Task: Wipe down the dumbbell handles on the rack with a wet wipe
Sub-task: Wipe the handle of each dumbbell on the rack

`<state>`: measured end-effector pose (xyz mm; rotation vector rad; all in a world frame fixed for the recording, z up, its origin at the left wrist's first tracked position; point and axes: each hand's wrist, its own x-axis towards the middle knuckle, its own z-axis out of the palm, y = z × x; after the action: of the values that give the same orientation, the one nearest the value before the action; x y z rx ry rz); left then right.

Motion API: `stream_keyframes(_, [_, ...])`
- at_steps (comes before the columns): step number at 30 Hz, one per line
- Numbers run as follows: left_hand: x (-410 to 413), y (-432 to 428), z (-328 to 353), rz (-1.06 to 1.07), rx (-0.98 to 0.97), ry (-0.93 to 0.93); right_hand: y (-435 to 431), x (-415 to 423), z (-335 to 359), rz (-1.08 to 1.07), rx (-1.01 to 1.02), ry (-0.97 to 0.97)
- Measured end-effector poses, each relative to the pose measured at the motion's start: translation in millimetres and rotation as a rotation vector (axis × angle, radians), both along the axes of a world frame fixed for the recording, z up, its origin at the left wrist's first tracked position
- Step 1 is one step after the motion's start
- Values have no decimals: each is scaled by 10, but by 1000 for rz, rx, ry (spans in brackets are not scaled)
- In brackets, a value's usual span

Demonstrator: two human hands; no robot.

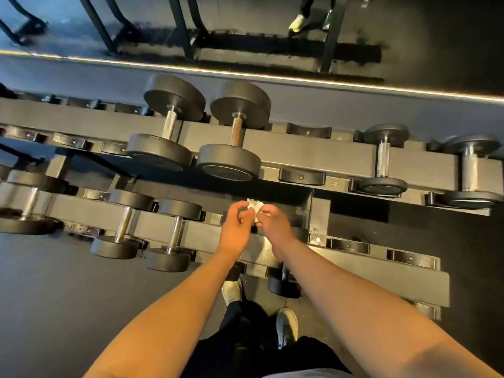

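Note:
A small crumpled white wet wipe (pixel 255 206) is pinched between my left hand (pixel 236 226) and my right hand (pixel 274 226), held in front of me over the middle tier of the dark dumbbell rack (pixel 313 151). Two large dumbbells sit on the top tier, one with a silver handle (pixel 170 124) and one with a rust-brown handle (pixel 236 129). Two smaller dumbbells with chrome handles (pixel 382 159) rest further right. On the lower tier to my left stand two small dumbbells (pixel 174 236). A dumbbell (pixel 283 282) below my right wrist is partly hidden.
Several rack cradles (pixel 301 177) hold nothing. My white shoes (pixel 286 327) stand on the dark floor close to the rack's base. A mirror (pixel 245 31) behind the rack reflects frames and a person's feet. A lit strip (pixel 300 80) runs along the wall ledge.

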<state>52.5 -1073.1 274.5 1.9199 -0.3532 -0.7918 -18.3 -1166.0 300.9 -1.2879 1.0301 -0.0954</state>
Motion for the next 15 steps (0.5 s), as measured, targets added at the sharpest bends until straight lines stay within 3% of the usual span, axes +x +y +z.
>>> stream_keyframes(8, [1014,-129,387,-152,-275,-113,-91,897,176,-124,-179,-153])
stream_keyframes(13, [1606,-324,507,-177,-129,-517,-291,1471,263,-287,-413,-142])
stream_keyframes(15, [1809,-468,465,-305,-133,-689,-394,1616,279,-359,-472,-119])
